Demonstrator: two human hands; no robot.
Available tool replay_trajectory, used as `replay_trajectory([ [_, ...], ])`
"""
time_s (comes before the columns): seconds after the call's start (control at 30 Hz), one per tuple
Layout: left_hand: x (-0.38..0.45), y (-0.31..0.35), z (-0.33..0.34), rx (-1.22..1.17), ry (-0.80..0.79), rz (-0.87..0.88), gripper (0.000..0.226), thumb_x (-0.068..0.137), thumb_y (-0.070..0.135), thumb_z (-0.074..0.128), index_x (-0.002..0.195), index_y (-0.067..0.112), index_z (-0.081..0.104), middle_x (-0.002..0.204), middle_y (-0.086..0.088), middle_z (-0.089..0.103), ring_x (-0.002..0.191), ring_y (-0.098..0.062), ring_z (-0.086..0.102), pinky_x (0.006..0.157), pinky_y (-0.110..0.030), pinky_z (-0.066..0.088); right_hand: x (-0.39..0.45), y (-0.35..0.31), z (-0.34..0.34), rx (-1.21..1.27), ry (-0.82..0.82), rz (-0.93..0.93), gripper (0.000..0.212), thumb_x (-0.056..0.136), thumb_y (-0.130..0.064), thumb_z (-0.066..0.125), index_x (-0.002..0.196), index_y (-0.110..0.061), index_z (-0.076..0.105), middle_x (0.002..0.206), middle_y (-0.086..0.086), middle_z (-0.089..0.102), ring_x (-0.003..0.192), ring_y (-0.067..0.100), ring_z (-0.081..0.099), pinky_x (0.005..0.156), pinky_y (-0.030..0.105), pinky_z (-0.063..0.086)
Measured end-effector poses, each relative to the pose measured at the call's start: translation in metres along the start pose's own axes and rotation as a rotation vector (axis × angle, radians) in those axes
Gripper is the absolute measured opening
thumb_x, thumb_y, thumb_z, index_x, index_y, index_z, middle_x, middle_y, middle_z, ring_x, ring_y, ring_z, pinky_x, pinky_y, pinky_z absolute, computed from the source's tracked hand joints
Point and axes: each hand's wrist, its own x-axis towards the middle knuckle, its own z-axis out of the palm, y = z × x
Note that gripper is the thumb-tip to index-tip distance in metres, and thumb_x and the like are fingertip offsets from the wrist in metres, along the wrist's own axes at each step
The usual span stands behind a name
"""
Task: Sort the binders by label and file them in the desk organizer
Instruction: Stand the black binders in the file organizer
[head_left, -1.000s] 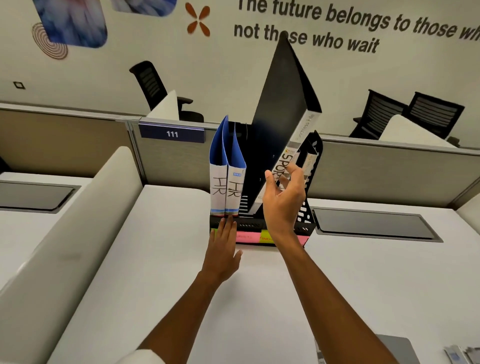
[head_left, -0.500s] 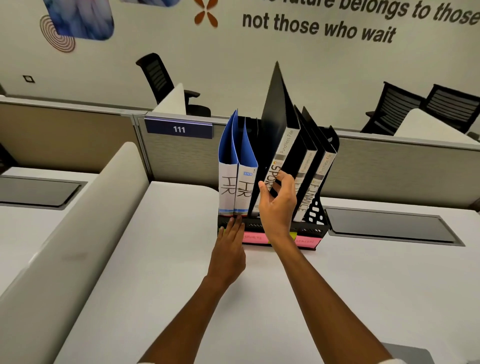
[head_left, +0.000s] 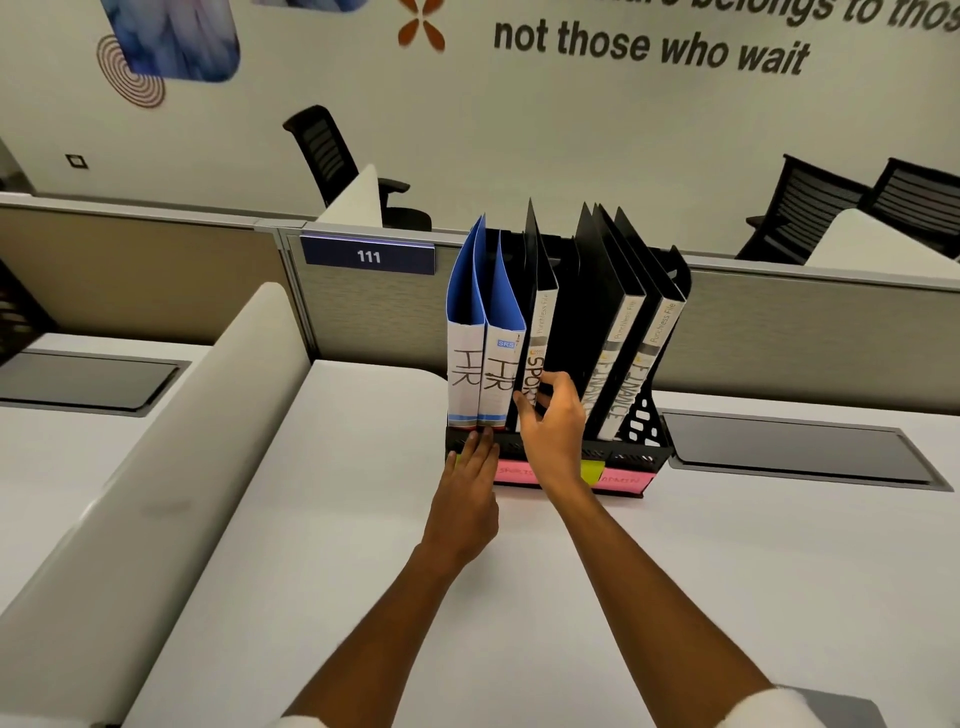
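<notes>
White and wide, the desk (head_left: 363, 545) is carrying a black desk organizer (head_left: 631, 457) at its far edge, against a grey partition with a sign reading 111 (head_left: 368, 255). The right hand (head_left: 553, 431) is curling its fingers and thumb around the lower spine of a black binder (head_left: 537, 338) marked with letters beginning SPOR, which is standing nearly upright in the organizer's middle section. The left hand (head_left: 467, 473) is lying flat with straight fingers, its fingertips touching the organizer's front lip just below the blue folders. Those two blue folders (head_left: 480, 364), both marked HR, are standing side by side at the organizer's left end, just beside the held binder. Two more black binders (head_left: 631, 364) marked FINANCE are leaning together at the right end. Pink and yellow sticky notes (head_left: 621, 479) are running along the organizer's front base. Black office chairs (head_left: 332, 156) are sitting beyond the partition under wall lettering.
</notes>
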Motion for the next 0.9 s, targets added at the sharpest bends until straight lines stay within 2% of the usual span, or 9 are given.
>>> replay_trajectory([
  [0.17, -0.002, 0.003, -0.005, 0.029, -0.052, -0.006, 0.072, 0.093, 0.01, 0.056, 0.153, 0.013, 0.018, 0.161, -0.001, 0.005, 0.149, -0.018, -0.003, 0.12, -0.039, 0.008, -0.013, -0.002, -0.005, -0.074, -0.044, 0.029, 0.05, 0.091, -0.022, 0.065, 0.136, -0.02, 0.045, 0.13, -0.002, 0.055, 0.119, 0.013, 0.053, 0.1, 0.032, 0.049],
  [0.23, -0.004, 0.007, -0.008, 0.025, -0.051, -0.018, 0.073, 0.092, 0.011, 0.057, 0.153, 0.012, 0.017, 0.162, -0.002, 0.004, 0.15, -0.019, -0.002, 0.121, -0.04, 0.01, -0.028, 0.002, -0.011, -0.114, -0.065, 0.054, 0.058, 0.093, -0.024, 0.062, 0.145, -0.018, 0.037, 0.14, 0.002, 0.049, 0.128, 0.014, 0.047, 0.103, 0.027, 0.043],
  [0.37, -0.015, 0.012, -0.012, 0.033, -0.087, -0.046, 0.076, 0.093, 0.017, 0.056, 0.154, 0.011, 0.012, 0.162, -0.004, 0.0, 0.15, -0.021, -0.003, 0.122, -0.041, 0.013, -0.06, 0.019, -0.027, -0.198, -0.133, 0.03, 0.061, 0.095, -0.026, 0.059, 0.149, -0.016, 0.033, 0.151, 0.004, 0.039, 0.138, 0.016, 0.036, 0.106, 0.022, 0.031],
  [0.43, -0.023, 0.017, -0.014, 0.032, -0.105, -0.058, 0.076, 0.094, 0.021, 0.054, 0.154, 0.011, 0.009, 0.162, -0.004, -0.003, 0.15, -0.022, -0.004, 0.122, -0.041, 0.012, -0.075, 0.03, -0.039, -0.289, -0.183, 0.003, 0.064, 0.095, -0.029, 0.058, 0.151, -0.018, 0.028, 0.155, 0.004, 0.032, 0.144, 0.019, 0.027, 0.111, 0.027, 0.028],
  [0.53, -0.037, 0.024, -0.015, 0.041, -0.123, -0.066, 0.077, 0.095, 0.028, 0.053, 0.154, 0.012, 0.007, 0.162, -0.005, -0.003, 0.15, -0.023, -0.004, 0.122, -0.042, 0.012, -0.096, 0.047, -0.058, -0.456, -0.242, -0.071, 0.07, 0.094, -0.042, 0.055, 0.153, -0.023, 0.023, 0.16, 0.005, 0.022, 0.148, 0.026, 0.015, 0.118, 0.045, 0.025],
  [0.63, -0.054, 0.036, -0.015, 0.065, -0.149, -0.07, 0.075, 0.096, 0.036, 0.049, 0.154, 0.012, 0.008, 0.162, -0.006, -0.002, 0.15, -0.025, -0.002, 0.121, -0.047, 0.011, -0.115, 0.055, -0.08, -0.573, -0.246, -0.105, 0.07, 0.091, -0.051, 0.051, 0.152, -0.025, 0.026, 0.16, 0.006, 0.021, 0.147, 0.029, 0.019, 0.115, 0.048, 0.027],
  [0.7, -0.067, 0.045, -0.014, 0.088, -0.181, -0.08, 0.075, 0.097, 0.042, 0.043, 0.154, 0.014, 0.004, 0.161, -0.005, -0.008, 0.149, -0.024, -0.007, 0.119, -0.043, 0.0, -0.128, 0.057, -0.094, -0.624, -0.234, -0.123, 0.07, 0.09, -0.054, 0.048, 0.151, -0.025, 0.029, 0.159, 0.009, 0.023, 0.146, 0.032, 0.024, 0.113, 0.051, 0.028],
  [0.77, -0.082, 0.055, -0.011, 0.082, -0.188, -0.077, 0.074, 0.097, 0.044, 0.041, 0.154, 0.014, 0.005, 0.161, -0.005, -0.01, 0.149, -0.024, -0.007, 0.115, -0.039, -0.005, -0.142, 0.059, -0.107, -0.659, -0.251, -0.104, 0.071, 0.09, -0.057, 0.044, 0.152, -0.027, 0.027, 0.16, 0.008, 0.02, 0.147, 0.032, 0.019, 0.114, 0.053, 0.021],
  [0.9, -0.113, 0.073, -0.005, 0.039, -0.189, -0.07, 0.074, 0.094, 0.046, 0.036, 0.154, 0.012, 0.009, 0.16, -0.007, -0.006, 0.147, -0.025, -0.008, 0.115, -0.04, -0.004, -0.172, 0.066, -0.13, -0.683, -0.283, -0.052, 0.071, 0.091, -0.066, 0.029, 0.153, -0.031, 0.02, 0.162, 0.004, 0.011, 0.149, 0.029, 0.01, 0.116, 0.053, 0.014],
])
